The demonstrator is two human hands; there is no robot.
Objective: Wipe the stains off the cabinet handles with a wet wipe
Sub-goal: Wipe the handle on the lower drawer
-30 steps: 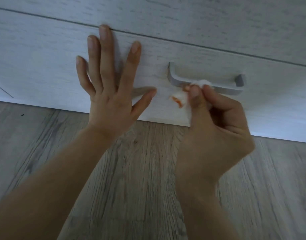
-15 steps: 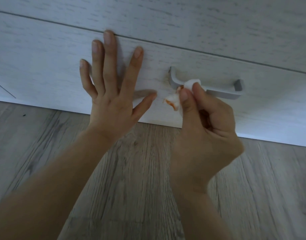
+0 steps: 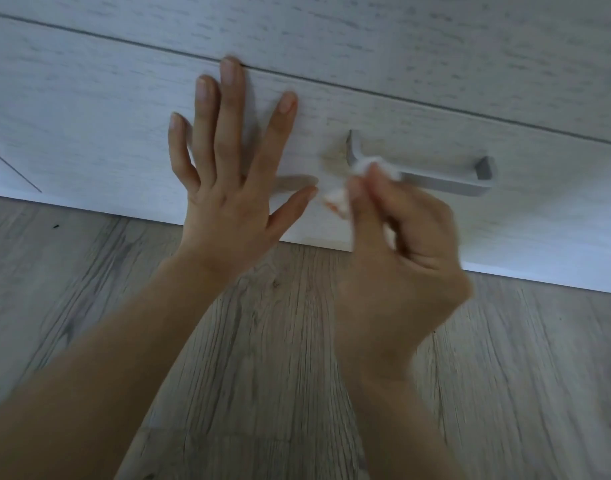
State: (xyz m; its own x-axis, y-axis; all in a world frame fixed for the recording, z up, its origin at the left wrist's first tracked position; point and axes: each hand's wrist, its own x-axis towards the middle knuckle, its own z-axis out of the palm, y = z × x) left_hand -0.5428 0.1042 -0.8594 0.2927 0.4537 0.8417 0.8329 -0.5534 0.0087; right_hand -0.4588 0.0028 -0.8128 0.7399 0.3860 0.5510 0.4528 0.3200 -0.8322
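While I crouch over the grey wood-grain plank floor (image 3: 269,358), the pale whitewashed wooden cabinet front (image 3: 89,126) fills the upper part of my view, split by a thin dark seam that runs from upper left down to the right. The lower panel ends in a straight bottom edge just above the floor.

My left hand (image 3: 227,188) lies flat on that lower panel, fingers straight and spread, thumb stretched out to the right, holding nothing; my middle fingertip reaches the seam. My right hand (image 3: 397,258) is blurred, but I can see its fingers curled and my thumb and fingers pinching the crumpled white wet wipe (image 3: 362,168).

The grey metal bar-shaped cabinet handle (image 3: 446,180) sits on the lower panel to the right of my left hand, tilted slightly down to the right, with a squared post at each end. I hold the wipe pressed against the handle's left end, just right of the left post. A loose part of the wipe hangs out below my thumb, close to my left thumb tip, and it carries an orange stain (image 3: 331,205). A faint brownish smudge (image 3: 331,161) shows on the panel just left of the handle's left post.
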